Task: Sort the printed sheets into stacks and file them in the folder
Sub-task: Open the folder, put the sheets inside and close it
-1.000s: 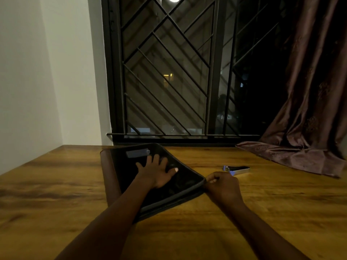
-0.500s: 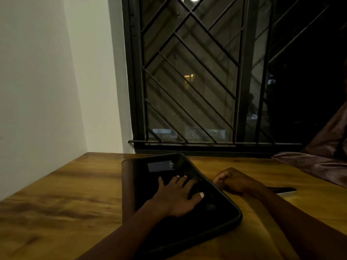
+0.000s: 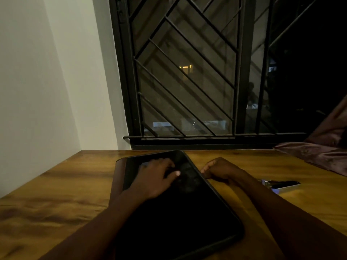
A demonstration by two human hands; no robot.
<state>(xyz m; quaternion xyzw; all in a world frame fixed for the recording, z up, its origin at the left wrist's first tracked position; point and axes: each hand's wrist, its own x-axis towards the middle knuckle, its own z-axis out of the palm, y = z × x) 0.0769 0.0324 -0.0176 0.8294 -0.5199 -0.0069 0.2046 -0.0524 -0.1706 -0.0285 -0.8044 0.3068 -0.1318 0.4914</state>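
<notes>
Hands: the left hand [image 3: 157, 177] lies flat on top of the black folder [image 3: 178, 212], fingers spread and straight, pressing the cover down. The right hand [image 3: 219, 168] sits against the folder's right edge, towards its far end, knuckles up and fingers curled inward. Whether they pinch a zip pull cannot be told, as the edge there is dark and hidden by the hand.

Head view, change noted: a second ago the right hand was at the folder's near right corner. Half a second ago it was partway along that edge, and it now stands further along again, nearing the far corner. The left hand has kept its place on the cover throughout.

Judgement: the right hand is drawing a zip round the edge while the left steadies the case. Whether this opens or closes it cannot be told.

Location: the folder lies flat and askew on the wooden bench [image 3: 56, 194], below the barred window [image 3: 187, 72]. No printed sheets are in view. A small flat device [image 3: 281, 185] lies on the bench beside the right forearm, apart from the folder.
</notes>
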